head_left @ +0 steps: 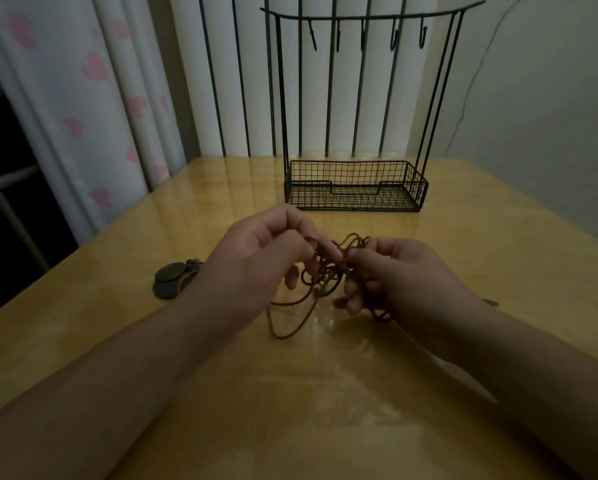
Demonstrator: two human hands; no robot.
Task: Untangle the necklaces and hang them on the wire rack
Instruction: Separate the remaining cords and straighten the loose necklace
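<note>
Brown cords [328,268] knotted between your hands, before the rack [354,187]; left fingers [290,233] and right fingers [356,258] both pinch strands, loose loop hanging benchward.

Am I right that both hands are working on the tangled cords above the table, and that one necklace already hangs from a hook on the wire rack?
Not quite. The head view shows the left hand and right hand pinching the tangled cords, but every hook on the wire rack is bare; nothing hangs there yet.
</note>
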